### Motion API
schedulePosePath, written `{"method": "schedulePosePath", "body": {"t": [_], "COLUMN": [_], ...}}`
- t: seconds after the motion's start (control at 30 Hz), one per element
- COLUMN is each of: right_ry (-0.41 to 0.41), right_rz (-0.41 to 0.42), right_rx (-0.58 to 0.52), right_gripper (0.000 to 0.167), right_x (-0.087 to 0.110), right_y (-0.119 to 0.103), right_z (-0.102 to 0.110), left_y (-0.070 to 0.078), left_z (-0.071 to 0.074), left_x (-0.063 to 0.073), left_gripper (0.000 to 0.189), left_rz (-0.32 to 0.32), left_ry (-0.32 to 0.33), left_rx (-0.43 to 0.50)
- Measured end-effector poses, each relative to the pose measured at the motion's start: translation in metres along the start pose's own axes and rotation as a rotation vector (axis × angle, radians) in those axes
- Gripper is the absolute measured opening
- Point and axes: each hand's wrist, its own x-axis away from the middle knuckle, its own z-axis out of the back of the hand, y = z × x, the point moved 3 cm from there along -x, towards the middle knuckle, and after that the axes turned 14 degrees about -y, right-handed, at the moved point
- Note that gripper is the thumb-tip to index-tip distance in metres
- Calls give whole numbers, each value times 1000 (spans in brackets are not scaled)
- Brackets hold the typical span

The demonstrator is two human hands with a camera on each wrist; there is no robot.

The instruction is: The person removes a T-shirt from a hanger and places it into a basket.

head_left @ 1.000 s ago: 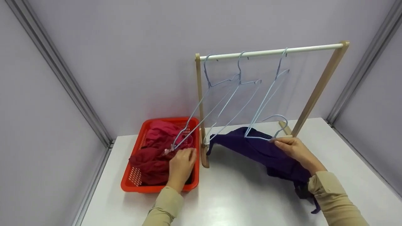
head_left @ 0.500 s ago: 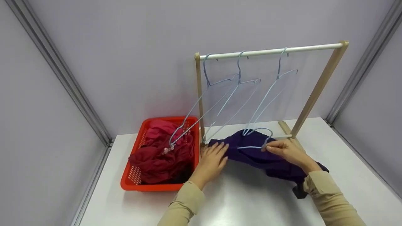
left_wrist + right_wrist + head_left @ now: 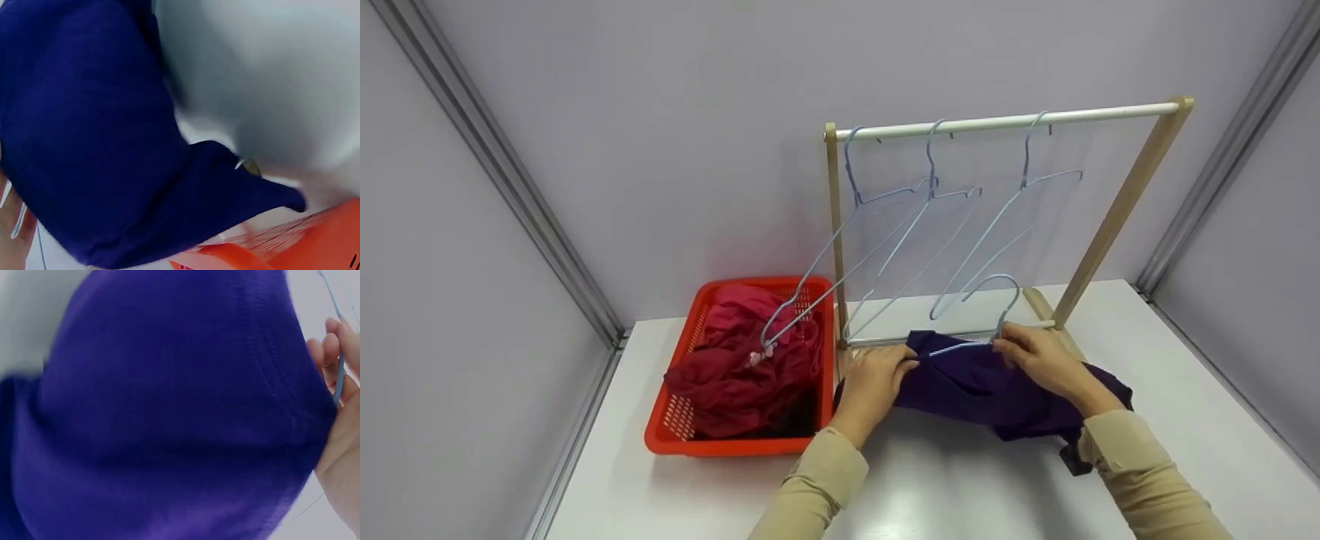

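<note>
A dark purple garment (image 3: 960,390) hangs between both hands above the white table, its lower folds drooping. A light blue wire hanger (image 3: 960,348) is partly inside it, with its hook pointing up and its left end hidden. My right hand (image 3: 1044,364) pinches this hanger just below the hook; in the right wrist view the fingers (image 3: 331,351) are curled round the blue wire. At the garment's left upper edge, my left hand (image 3: 874,386) pinches the cloth between thumb and fingers. The cloth fills most of the left wrist view and hides much of that hand.
A red plastic basket (image 3: 654,435) with dark red and pink clothes (image 3: 742,375) stands on the left. Behind the hands is a wooden rack (image 3: 1129,199) with a white rail (image 3: 990,125). Three blue hangers (image 3: 936,169) hang from it, the leftmost reaching over the basket.
My left hand has moved right from the basket to the garment and now grips its edge. My right hand and the hanger have shifted slightly left, with the hanger going into the cloth.
</note>
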Motion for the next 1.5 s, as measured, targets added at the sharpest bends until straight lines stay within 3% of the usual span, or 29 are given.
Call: {"method": "schedulePosePath", "body": {"t": [0.13, 0.27, 0.43, 0.6, 0.73, 0.9, 1.27, 1.5], "right_ry": [48, 108, 160, 152, 149, 191, 132, 151], "right_rz": [-55, -76, -89, -230, -268, -287, -429, -567], "right_rx": [126, 159, 67, -55, -145, -266, -93, -134], "right_gripper": [18, 21, 21, 23, 25, 25, 26, 28], "right_x": [-1, 1, 5, 12, 19, 25, 14, 12], "right_y": [-4, -2, 9, 23, 33, 43, 48, 52], "right_z": [0, 3, 7, 14, 20, 25, 17, 12], "left_y": [-4, -14, -30, -39, -40, -39, -31, -16], "left_z": [4, 9, 15, 17, 18, 22, 8, -4], "left_x": [2, 5, 8, 12, 13, 12, 17, 16], "left_gripper": [12, 11, 10, 10, 11, 15, 17, 16], "left_rz": [24, 82, 215, 306, 296, 271, 294, 289], "left_ry": [62, 129, 159, 120, 91, 102, 34, -8], "left_rx": [2, -17, 57, 117, 76, -37, -44, -53]}}
